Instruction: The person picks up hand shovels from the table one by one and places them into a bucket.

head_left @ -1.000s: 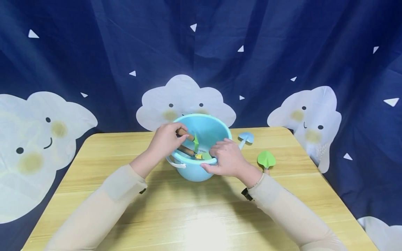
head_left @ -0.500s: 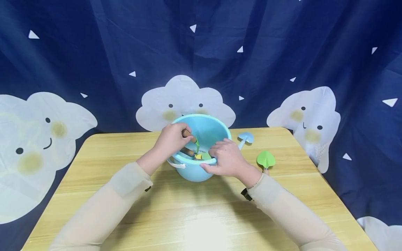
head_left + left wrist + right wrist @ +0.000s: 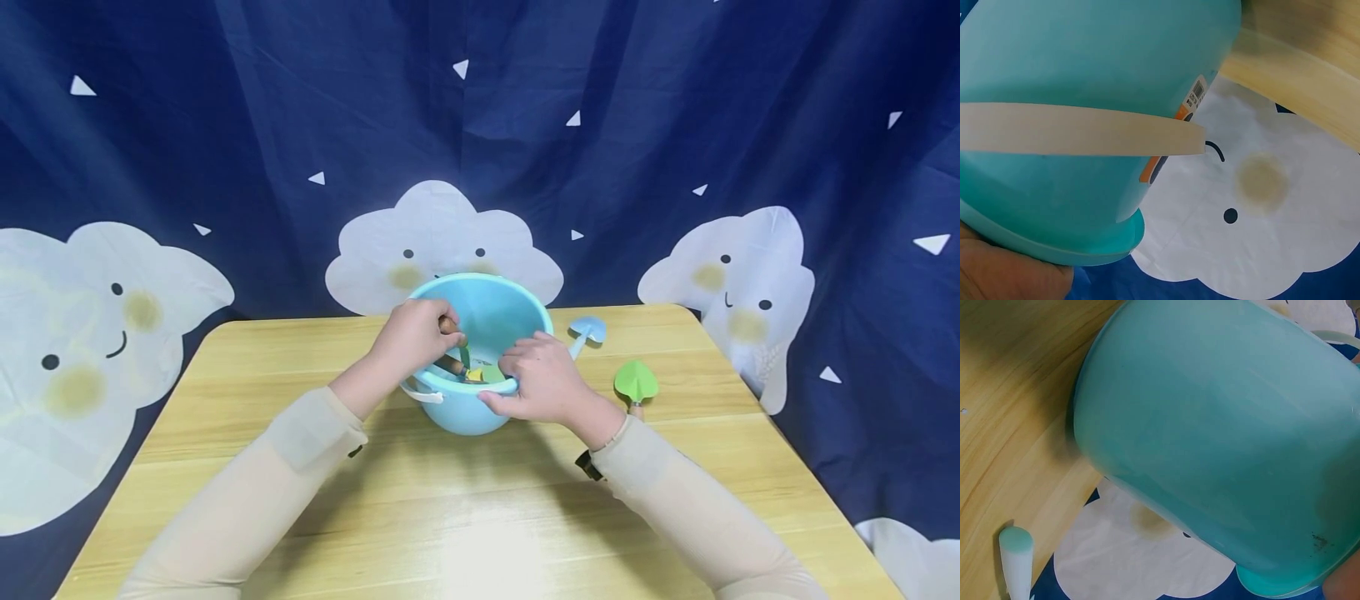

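A light blue bucket (image 3: 468,417) stands on the table, its mouth tilted toward me in the head view. Over its left rim, my left hand (image 3: 411,340) pinches the wooden handle of a small green-headed garden tool (image 3: 448,326). The tool's head points down inside the bucket, and its exact shape is hard to see. Below it lies another tool with a dark wooden handle (image 3: 450,364) and a yellow part, beside a pale green piece (image 3: 492,373). My right hand (image 3: 543,379) grips the bucket's front right rim, thumb outside. Both wrist views show mostly the bucket's outer wall (image 3: 1097,62).
A light blue toy shovel (image 3: 590,328) lies right of the bucket. Nearer lies a green hand shovel (image 3: 637,381), its handle partly behind my right forearm. The bucket's white carrying handle (image 3: 423,393) hangs at the left. A dark blue curtain (image 3: 300,100) hangs behind the wooden table (image 3: 465,508).
My left hand has moved right and slightly down over the bucket, bringing the green-headed tool lower inside. My right hand keeps its grip on the rim.
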Available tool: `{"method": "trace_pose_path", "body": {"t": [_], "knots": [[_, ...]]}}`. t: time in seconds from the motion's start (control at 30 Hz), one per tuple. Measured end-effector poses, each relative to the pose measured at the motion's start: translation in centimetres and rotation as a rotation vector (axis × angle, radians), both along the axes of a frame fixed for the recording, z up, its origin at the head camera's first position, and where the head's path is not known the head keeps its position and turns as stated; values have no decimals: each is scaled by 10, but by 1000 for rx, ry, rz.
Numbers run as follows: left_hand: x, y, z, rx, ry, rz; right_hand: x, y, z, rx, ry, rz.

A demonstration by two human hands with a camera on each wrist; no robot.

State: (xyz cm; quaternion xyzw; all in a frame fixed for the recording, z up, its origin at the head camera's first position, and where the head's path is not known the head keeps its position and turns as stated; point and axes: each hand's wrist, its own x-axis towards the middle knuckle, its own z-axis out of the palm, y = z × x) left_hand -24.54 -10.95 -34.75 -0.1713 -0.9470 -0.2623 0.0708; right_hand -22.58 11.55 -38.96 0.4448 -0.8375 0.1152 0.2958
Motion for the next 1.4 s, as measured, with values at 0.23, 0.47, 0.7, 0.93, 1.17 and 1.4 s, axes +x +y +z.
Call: {"method": "trace_pose_path", "body": {"t": [0.23,0.47,0.7,0.93,1.17,1.4], "knots": [[1,0,1,-15,-13,-1,0,0,0,6,-6,-3],[5,1,7,-63,-62,-32,1,0,0,1,-7,-2],[8,6,12,-122,-122,-59,1,0,0,-7,-11,1],[8,12,13,-181,-211,-53,1,1,0,1,-14,1],[7,14,12,-210,-235,-72,1,0,0,-2,-9,5],[7,21,12,-229,-245,-95,0,0,0,-16,-7,16]]}}
